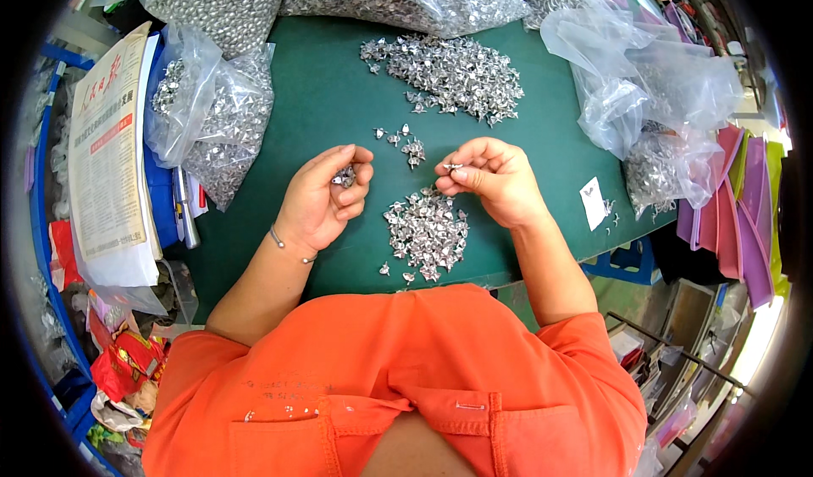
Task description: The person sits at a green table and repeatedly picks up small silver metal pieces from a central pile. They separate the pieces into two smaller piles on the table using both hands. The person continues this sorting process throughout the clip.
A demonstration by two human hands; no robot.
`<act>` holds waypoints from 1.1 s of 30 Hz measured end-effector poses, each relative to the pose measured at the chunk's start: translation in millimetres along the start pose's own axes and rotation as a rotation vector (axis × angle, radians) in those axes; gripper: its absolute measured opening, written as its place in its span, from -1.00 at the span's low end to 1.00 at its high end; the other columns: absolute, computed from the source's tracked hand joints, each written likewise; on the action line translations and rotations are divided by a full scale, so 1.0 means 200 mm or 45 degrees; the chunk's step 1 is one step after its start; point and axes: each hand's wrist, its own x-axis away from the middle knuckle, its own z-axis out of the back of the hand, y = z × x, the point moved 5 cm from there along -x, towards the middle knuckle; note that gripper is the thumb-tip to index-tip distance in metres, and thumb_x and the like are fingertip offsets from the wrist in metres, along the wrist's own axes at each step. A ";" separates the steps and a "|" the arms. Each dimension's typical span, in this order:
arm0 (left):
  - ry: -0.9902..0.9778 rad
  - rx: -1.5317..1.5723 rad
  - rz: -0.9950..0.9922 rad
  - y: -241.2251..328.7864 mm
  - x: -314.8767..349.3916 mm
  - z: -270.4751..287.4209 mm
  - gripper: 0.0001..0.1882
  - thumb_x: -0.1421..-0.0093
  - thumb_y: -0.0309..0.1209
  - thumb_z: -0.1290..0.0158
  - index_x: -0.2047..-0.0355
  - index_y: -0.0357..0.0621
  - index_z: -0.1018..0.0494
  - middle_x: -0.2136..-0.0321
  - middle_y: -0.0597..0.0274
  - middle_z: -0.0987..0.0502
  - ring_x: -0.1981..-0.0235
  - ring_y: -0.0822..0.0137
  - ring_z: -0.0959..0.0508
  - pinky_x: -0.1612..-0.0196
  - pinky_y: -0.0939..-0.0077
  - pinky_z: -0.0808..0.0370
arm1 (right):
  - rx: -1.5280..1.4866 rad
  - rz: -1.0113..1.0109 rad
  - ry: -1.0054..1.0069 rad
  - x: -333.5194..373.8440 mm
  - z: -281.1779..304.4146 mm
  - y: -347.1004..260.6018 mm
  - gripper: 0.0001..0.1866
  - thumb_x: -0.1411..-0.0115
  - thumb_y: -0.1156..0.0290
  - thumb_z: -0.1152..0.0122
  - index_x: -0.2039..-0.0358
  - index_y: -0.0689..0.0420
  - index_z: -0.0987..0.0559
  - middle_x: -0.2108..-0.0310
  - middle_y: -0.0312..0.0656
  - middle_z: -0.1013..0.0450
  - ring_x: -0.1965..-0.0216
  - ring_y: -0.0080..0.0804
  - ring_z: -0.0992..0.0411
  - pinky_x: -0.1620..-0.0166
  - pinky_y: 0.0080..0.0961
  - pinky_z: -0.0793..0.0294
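Fingers curled, my left hand [326,191] holds several small silvery metal pieces [344,176] against its palm. Across from it, my right hand [491,179] pinches one small metal piece [453,167] between thumb and forefinger. Between my forearms lies a heap of like metal pieces [426,231] on the green tabletop [322,79]. A few loose pieces [413,150] are scattered between the hands, just beyond the heap. Farther off spreads a larger pile of metal pieces [461,77]. The exact shape of the pieces is too small to make out.
Clear plastic bags of metal parts [406,3] line the far edge. More bags stand at the left [224,113] and right [656,168]. A newspaper [110,147] hangs at the left, and a white paper scrap [593,204] lies right of my forearm. Coloured folders [737,206] stand far right.
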 end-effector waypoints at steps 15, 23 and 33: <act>-0.017 0.008 0.011 0.00 0.00 0.00 -0.77 -0.26 -0.33 0.21 0.29 -0.22 -0.38 0.54 0.31 -0.35 0.70 0.61 -0.19 0.72 0.78 -0.11 | 1.575 0.802 -0.003 -0.13 -0.19 -0.07 -0.85 0.10 0.57 -0.20 0.43 0.19 -0.52 0.43 -0.15 -0.36 0.34 -0.14 -0.39 0.29 -0.32 -0.41; -0.009 0.006 -0.002 0.00 0.00 0.00 -0.77 -0.26 -0.33 0.20 0.31 -0.22 -0.38 0.54 0.30 -0.36 0.70 0.62 -0.21 0.71 0.78 -0.11 | 1.374 0.605 0.067 -0.09 -0.12 -0.10 -0.75 0.07 0.68 -0.17 0.31 0.19 -0.48 0.36 -0.24 -0.42 0.36 -0.45 -0.41 0.34 -0.57 -0.41; -0.022 0.009 -0.009 0.00 0.00 0.00 -0.77 -0.27 -0.34 0.21 0.31 -0.22 -0.38 0.53 0.30 -0.36 0.70 0.61 -0.21 0.71 0.78 -0.12 | 0.916 0.525 0.108 -0.03 -0.10 -0.10 -0.73 0.05 0.65 -0.14 0.27 0.21 -0.45 0.36 -0.25 -0.46 0.31 -0.57 -0.42 0.30 -0.64 -0.38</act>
